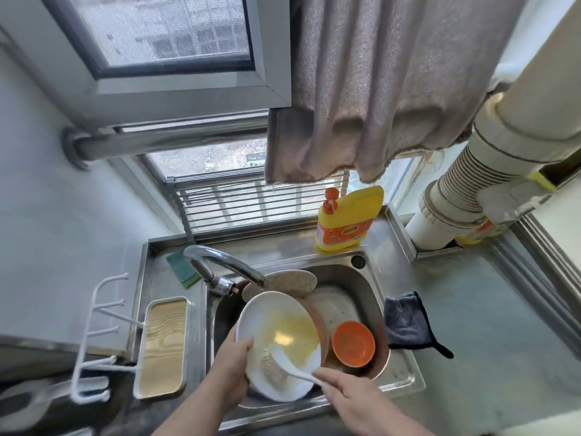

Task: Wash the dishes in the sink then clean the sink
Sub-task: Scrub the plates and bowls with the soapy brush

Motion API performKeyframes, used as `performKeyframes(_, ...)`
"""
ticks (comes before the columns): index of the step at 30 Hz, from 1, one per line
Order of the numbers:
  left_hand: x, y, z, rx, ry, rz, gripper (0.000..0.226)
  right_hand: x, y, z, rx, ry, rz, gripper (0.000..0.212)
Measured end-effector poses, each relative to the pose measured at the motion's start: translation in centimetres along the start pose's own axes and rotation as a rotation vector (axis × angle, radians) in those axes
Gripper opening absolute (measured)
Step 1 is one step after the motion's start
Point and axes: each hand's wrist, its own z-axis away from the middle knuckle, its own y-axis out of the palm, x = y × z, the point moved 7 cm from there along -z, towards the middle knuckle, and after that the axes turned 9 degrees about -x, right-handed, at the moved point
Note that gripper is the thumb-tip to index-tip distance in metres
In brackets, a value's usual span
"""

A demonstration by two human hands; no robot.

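A white plate (276, 316) smeared with yellow residue is tilted up over the steel sink (367, 287). My left hand (231, 369) grips its lower left rim, thumb on the face. My right hand (352, 401) holds the handle of a white dish brush (283, 363), whose bristle head lies against the plate's lower part. In the sink, an orange bowl (353, 343) sits in a brown dish (379, 363). A speckled beige plate (292, 283) lies at the back under the faucet (226, 262).
A yellow detergent bottle (347, 218) stands behind the sink. A green sponge (180, 269) lies at the back left and a dark cloth (408, 322) drapes the right rim. A wood-grain tray (163, 344) and white rack (100, 341) sit left. A towel (361, 89) hangs overhead.
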Motion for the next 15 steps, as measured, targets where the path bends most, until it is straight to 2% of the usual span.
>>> performKeyframes(2,0.6,0.4,0.3,-0.041,-0.02,0.078,0.029,3.3,1.3,0.0,-0.018,-0.081,0.077,0.036)
performKeyframes(5,1.3,1.0,0.9,-0.104,-0.022,0.077,0.032,6.3,1.4,-2.8,-0.107,-0.143,0.182,0.039)
performKeyframes(7,0.9,1.0,1.3,-0.129,0.011,0.119,0.033,5.5,-0.1,-4.7,-0.152,-0.098,0.272,0.039)
performKeyframes(11,-0.6,-1.2,0.0,-0.242,0.009,0.146,0.027,0.8,-1.0,-3.0,-0.125,-0.026,0.438,0.038)
performKeyframes(13,-0.7,-1.9,-0.7,-0.279,0.006,0.125,0.032,1.0,1.1,-0.2,-0.054,-0.02,0.406,0.041)
performKeyframes(15,-0.1,-1.5,-0.6,-0.292,-0.001,0.148,0.033,3.7,3.1,1.1,0.026,-0.093,0.37,0.043)
